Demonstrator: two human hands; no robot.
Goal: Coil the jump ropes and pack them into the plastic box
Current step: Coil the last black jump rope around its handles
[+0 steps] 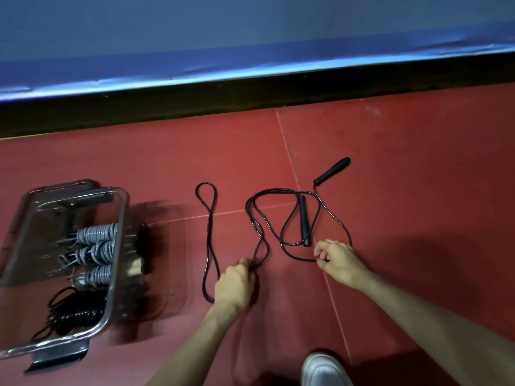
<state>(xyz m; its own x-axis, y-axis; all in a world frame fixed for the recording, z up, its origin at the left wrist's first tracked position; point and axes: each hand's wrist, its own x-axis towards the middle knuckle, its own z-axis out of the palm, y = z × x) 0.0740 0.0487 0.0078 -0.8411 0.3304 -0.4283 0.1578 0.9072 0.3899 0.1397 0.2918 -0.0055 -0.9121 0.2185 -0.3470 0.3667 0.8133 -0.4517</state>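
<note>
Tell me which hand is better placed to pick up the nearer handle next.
Right, probably. The right hand pinches the rope just beside the base of the nearer handle. The left hand grips rope strands farther left, away from it.

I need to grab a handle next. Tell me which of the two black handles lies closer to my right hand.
The handle lying inside the rope loops, its lower end just above the right hand. The other handle lies farther up the floor, outside the loops.
</note>
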